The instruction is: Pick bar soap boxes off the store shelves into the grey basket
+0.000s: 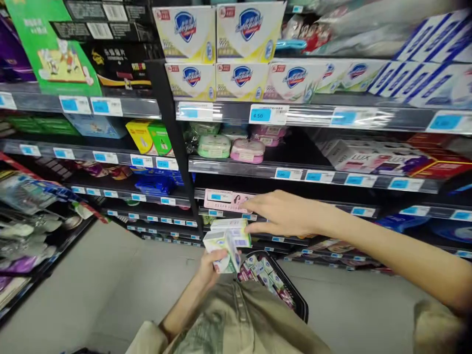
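My left hand [212, 265] grips a stack of small green-and-white soap boxes [226, 241] at waist height in front of the store shelves. My right hand [283, 214] reaches in from the right, and its fingertips touch the top box of that stack. Just below the stack a black shopping basket [300, 307] holds several more small boxes [263, 275].
Shelving with blue price tags runs across the view. White and yellow soap boxes [217, 37] fill the top shelf, green and pink soap packs [232, 147] the shelf below, with Lux boxes [354, 155] to the right. A rack of hanging goods [25, 216] stands left. Grey floor lies underneath.
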`<act>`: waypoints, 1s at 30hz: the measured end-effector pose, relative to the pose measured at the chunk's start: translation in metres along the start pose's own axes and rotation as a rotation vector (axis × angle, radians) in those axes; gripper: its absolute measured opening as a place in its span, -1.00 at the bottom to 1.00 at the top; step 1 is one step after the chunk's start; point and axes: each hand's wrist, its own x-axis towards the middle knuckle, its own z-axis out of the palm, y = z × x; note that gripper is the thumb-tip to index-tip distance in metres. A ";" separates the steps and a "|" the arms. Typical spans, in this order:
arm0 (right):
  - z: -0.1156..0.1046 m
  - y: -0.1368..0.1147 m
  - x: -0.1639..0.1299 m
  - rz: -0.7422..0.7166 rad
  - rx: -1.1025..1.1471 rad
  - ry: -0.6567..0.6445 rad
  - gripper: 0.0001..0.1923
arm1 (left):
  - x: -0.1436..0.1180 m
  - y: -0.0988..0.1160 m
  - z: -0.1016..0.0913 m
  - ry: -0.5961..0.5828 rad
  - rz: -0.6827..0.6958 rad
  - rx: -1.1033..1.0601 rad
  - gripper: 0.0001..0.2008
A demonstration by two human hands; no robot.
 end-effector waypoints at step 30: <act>0.058 0.022 0.005 0.268 0.808 -0.087 -0.45 | -0.028 -0.005 0.019 -0.212 0.043 0.109 -0.29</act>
